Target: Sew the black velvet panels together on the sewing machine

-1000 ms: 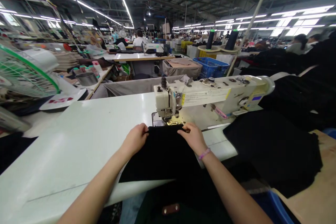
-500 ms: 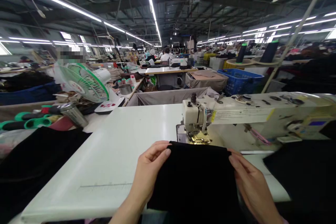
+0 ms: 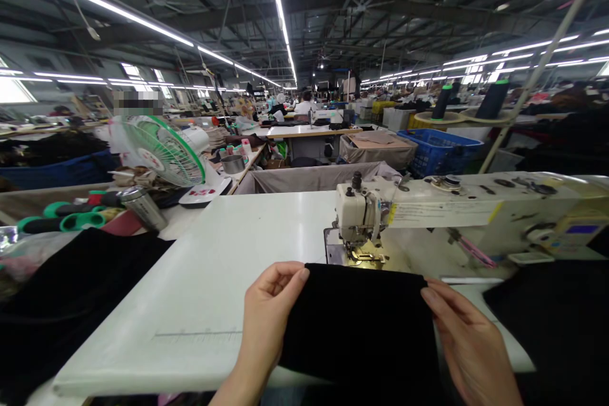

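Note:
A piece of black fabric (image 3: 359, 323) hangs between my two hands, its top edge pulled straight in front of the sewing machine (image 3: 356, 212). My left hand (image 3: 271, 304) pinches the top left corner between thumb and fingers. At the top right corner, my right hand (image 3: 469, 323) grips the fabric the same way. The cloth's lower part drops past the table's front edge. Just beyond the top edge lies the machine's lit needle area (image 3: 366, 258), apart from my fingers.
The white sewing table (image 3: 204, 279) carries a printed ruler line. More black fabric lies at the left (image 3: 85, 292) and right (image 3: 566, 311). A fan (image 3: 162, 149), a metal flask (image 3: 143, 208) and green-ended thread spools (image 3: 80, 221) stand left. A blue crate (image 3: 440, 149) sits behind the machine.
My hands have moved slightly apart, drawing the fabric's top edge wider and straighter. The whole view has shifted a little, so the surroundings appear further right and slightly lower.

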Demonstrator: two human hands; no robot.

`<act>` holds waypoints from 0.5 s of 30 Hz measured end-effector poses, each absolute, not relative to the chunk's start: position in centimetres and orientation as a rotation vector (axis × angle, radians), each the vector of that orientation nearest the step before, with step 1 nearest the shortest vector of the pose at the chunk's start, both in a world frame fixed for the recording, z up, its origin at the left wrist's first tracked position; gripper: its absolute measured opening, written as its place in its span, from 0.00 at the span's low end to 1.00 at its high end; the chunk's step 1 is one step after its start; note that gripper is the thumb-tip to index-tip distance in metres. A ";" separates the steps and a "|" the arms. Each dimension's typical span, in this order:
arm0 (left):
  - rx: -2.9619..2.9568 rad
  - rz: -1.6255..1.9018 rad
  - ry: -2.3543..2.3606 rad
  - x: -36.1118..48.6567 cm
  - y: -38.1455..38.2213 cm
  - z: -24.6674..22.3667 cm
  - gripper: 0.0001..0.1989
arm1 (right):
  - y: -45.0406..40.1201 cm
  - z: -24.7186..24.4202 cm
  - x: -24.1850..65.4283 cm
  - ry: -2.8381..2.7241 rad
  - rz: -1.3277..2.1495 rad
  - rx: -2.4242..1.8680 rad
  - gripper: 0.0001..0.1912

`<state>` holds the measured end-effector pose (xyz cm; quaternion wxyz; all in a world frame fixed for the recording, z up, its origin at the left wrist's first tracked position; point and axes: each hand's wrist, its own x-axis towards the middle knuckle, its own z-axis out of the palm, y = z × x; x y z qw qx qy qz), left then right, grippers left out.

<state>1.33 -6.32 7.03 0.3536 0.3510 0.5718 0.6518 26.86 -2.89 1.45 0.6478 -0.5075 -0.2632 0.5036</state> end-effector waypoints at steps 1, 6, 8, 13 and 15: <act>0.912 1.683 1.480 1.3 -6.3 7.1 0.15 | -2.9 1.4 26.9 -0.618 1.125 -1.158 0.23; 0.867 1.746 1.542 0.2 -6.1 6.6 0.18 | -3.2 2.4 26.3 -0.787 1.054 -1.135 0.18; 0.863 1.776 1.590 -0.6 -5.9 5.9 0.20 | -3.2 3.2 25.9 -0.837 1.063 -1.087 0.16; 0.937 1.771 1.605 -1.6 -5.4 4.6 0.20 | -2.9 4.0 25.4 -0.843 1.080 -1.010 0.14; 0.956 1.770 1.613 -1.5 -5.5 4.7 0.20 | -2.8 4.0 25.4 -0.837 1.087 -0.995 0.14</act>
